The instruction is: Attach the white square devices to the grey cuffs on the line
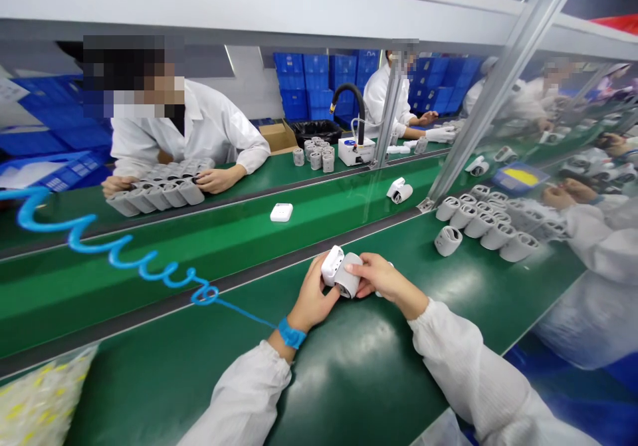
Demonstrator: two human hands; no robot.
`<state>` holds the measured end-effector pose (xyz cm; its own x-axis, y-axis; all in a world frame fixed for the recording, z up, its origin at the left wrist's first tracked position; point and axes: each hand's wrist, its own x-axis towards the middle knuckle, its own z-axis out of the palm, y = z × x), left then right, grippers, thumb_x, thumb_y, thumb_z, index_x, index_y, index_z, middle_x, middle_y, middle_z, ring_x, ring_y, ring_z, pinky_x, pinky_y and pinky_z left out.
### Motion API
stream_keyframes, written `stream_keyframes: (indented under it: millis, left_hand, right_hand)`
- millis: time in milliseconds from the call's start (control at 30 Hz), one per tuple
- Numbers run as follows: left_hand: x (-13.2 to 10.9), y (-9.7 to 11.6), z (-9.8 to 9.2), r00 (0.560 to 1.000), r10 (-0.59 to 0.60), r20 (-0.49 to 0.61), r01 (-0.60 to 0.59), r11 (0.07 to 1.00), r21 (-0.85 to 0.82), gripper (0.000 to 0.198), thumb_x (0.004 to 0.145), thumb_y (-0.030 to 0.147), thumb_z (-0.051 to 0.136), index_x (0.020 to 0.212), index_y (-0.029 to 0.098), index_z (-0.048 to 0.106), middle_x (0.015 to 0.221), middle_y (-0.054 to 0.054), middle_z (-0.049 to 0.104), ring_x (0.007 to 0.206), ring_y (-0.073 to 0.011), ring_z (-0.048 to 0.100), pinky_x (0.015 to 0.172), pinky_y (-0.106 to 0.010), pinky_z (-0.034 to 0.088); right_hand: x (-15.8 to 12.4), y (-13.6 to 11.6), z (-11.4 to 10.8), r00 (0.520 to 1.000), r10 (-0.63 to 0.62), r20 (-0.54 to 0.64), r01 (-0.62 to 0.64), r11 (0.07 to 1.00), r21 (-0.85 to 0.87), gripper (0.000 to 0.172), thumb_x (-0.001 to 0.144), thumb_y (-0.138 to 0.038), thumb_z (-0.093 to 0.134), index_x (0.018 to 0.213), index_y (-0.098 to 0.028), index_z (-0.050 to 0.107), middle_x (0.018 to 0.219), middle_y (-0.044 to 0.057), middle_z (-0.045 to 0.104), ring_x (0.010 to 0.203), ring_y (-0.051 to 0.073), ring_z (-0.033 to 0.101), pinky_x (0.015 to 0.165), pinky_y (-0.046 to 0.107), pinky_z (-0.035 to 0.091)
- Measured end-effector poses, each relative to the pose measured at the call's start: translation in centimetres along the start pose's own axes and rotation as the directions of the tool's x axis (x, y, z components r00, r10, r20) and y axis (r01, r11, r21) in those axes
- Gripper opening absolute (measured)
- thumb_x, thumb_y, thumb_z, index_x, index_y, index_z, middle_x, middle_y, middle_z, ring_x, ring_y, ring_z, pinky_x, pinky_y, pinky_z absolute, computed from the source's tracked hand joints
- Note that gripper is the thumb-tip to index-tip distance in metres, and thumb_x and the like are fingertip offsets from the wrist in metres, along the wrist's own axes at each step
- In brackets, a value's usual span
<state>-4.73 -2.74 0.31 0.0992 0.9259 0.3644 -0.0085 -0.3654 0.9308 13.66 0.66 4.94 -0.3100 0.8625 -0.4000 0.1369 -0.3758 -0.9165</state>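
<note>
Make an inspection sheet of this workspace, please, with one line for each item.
Surface: green bench mat, with a green conveyor belt beyond it.
Job's things: white housing held against a grey sleeve; more grey sleeves are grouped on the mat to the right.
Clutter: clear bag of small yellow-and-white parts at the near left corner.
Hands: left hand grips the white housing; right hand grips the grey sleeve.
Cables: blue coiled cord runs to a blue wrist strap on the left wrist.
Surroundings: co-worker in a white coat across the belt; blue crates behind.
</note>
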Motion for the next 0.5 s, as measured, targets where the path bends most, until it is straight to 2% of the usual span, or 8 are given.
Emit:
stream_keyframes:
  millis: [67, 133, 367, 500]
  left_hand:
    - [0.2, 0.1, -0.3, 0.997, 0.050, 0.066, -0.051, 0.999, 0.014, 0.059, 0.082, 0.021, 0.065, 0.139, 0.018, 0.049, 0.140, -0.014, 0.050, 0.130, -0.0292, 0.050, 0.111, -0.043, 0.041]
    - [0.3, 0.4, -0.5, 0.994, 0.059, 0.089, -0.062, 0.998, 0.033, 0.056, 0.083, 0.021, 0.061, 0.137, 0.017, 0.050, 0.136, -0.014, 0.053, 0.126, -0.0282, 0.054, 0.108, -0.042, 0.045]
    - [0.3, 1.1, -1.4, 0.991, -0.019, 0.135, -0.010, 0.977, 0.213, 0.061, 0.075, 0.013, 0.065, 0.135, 0.018, 0.054, 0.130, -0.012, 0.063, 0.115, -0.0263, 0.064, 0.098, -0.039, 0.053]
    - [0.0, 0.8, -1.3, 0.996, -0.060, 0.068, 0.038, 0.958, 0.284, 0.058, 0.075, 0.012, 0.065, 0.132, 0.020, 0.055, 0.122, -0.009, 0.068, 0.106, -0.0249, 0.067, 0.091, -0.038, 0.055]
  right_hand:
    - [-0.1, -0.1, 0.0, 1.000, 0.004, 0.023, -0.003, 0.999, -0.045, 0.038, 0.081, -0.045, 0.075, 0.092, -0.016, 0.053, 0.065, 0.004, 0.068, 0.052, 0.017, 0.068, 0.042, 0.022, 0.057]
    - [-0.2, -0.2, -0.1, 0.999, 0.000, 0.050, 0.003, 0.998, -0.063, 0.037, 0.083, -0.045, 0.072, 0.094, -0.015, 0.053, 0.067, 0.005, 0.070, 0.053, 0.017, 0.069, 0.041, 0.021, 0.056]
    - [0.0, 0.1, 0.0, 0.999, 0.007, 0.041, 0.000, 0.984, -0.180, 0.045, 0.080, -0.054, 0.073, 0.092, -0.016, 0.052, 0.063, 0.006, 0.070, 0.053, 0.019, 0.070, 0.041, 0.022, 0.055]
    - [-0.1, 0.6, 0.8, 1.000, -0.028, 0.000, 0.027, 0.954, -0.300, 0.047, 0.081, -0.060, 0.070, 0.090, -0.018, 0.050, 0.063, 0.006, 0.070, 0.051, 0.020, 0.070, 0.036, 0.022, 0.052]
